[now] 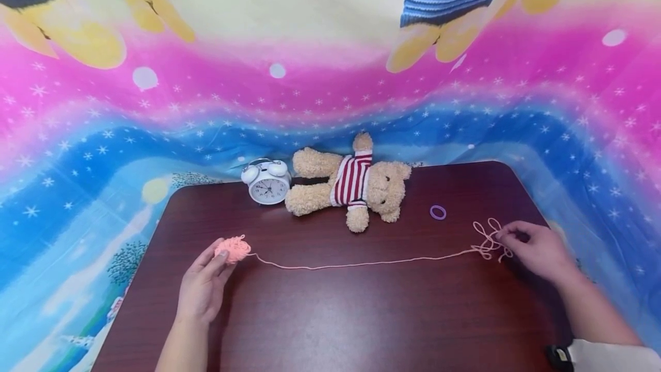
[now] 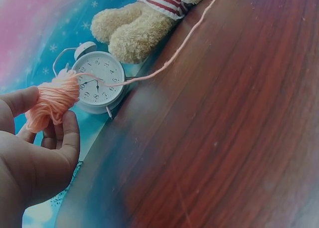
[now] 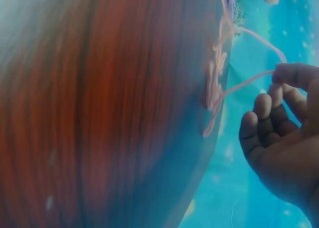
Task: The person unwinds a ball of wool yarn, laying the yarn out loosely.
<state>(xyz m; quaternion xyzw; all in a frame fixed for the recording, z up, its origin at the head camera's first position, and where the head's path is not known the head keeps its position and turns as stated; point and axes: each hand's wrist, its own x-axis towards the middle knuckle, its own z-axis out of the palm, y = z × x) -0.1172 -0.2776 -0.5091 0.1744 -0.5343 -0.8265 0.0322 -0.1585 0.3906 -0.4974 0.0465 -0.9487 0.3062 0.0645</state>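
Note:
My left hand (image 1: 203,289) holds a small ball of peach yarn (image 1: 234,250) between thumb and fingers, at the left of the table. In the left wrist view the wound yarn ball (image 2: 54,101) shows its strands wrapped in layers. One strand of yarn (image 1: 356,264) runs from the ball across the table to the right. There it ends in a loose, looped tangle (image 1: 484,244). My right hand (image 1: 537,250) pinches a loop of this tangle between thumb and forefinger. The right wrist view shows the pinched loop of yarn (image 3: 254,80), with the other fingers curled below it.
Along the back of the dark wooden table (image 1: 335,314) stands a white twin-bell alarm clock (image 1: 268,189). Beside it a teddy bear (image 1: 351,182) in a red-striped shirt lies on its side. A purple ring (image 1: 438,212) lies near the tangle. A patterned cloth (image 1: 320,85) hangs behind.

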